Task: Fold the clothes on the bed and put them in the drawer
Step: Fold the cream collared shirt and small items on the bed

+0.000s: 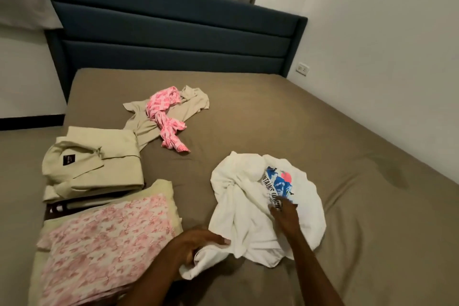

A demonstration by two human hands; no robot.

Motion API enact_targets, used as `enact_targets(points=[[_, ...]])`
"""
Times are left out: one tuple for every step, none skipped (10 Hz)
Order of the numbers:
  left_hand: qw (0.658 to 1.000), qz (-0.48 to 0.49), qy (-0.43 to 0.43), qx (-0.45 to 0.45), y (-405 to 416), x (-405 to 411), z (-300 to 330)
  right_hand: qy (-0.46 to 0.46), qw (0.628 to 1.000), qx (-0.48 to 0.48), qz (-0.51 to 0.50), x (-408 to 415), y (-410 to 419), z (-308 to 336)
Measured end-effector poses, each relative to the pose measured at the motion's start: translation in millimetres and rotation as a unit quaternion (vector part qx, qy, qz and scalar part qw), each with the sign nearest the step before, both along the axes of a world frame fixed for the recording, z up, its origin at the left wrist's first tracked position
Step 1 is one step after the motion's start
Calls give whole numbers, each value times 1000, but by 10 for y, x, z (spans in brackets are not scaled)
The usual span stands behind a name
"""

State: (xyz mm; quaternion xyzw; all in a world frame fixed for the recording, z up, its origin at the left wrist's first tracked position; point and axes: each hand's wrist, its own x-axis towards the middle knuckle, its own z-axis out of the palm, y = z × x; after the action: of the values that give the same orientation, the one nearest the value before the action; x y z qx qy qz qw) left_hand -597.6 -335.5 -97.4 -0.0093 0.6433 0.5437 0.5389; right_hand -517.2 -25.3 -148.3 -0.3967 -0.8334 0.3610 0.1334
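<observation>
Left hand (198, 243) grips the near edge of the crumpled white T-shirt (248, 206); right hand (285, 216) rests on its print, fingers apparently straight, blurred. Shirt lies bunched on the bed (273, 107), right of two folded stacks (99, 194). Step, judged: spreading it flat. Next: pull edges apart, smooth, fold.

Folded shirt (93, 169) and folded cloth (106, 243) at bed (273, 119) left, cloth nearer. Pile (166, 117) behind them, centre. T-shirt (248, 211) right of cloth, both hands on it. Headboard (173, 40) at back.
</observation>
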Motion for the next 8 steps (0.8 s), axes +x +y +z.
enact_targets(points=[[997,8,60,-49,100,13,-39,41,996,78,5,501,-395,-523],[991,27,116,-63,158,52,68,46,994,101,16,848,-692,-373],[986,53,149,-44,129,111,142,86,986,141,10,811,-746,-257],[985,69,157,-32,50,125,171,170,981,54,-80,630,-634,82],[991,83,104,15,-50,134,212,220,966,-94,-101,423,-463,422],[995,53,82,13,-158,198,247,83,990,-115,12,262,-393,530],[992,32,96,75,-210,302,223,-137,969,139,152,234,-470,201],[987,0,127,101,-284,384,210,-52,981,169,75,207,-672,193]])
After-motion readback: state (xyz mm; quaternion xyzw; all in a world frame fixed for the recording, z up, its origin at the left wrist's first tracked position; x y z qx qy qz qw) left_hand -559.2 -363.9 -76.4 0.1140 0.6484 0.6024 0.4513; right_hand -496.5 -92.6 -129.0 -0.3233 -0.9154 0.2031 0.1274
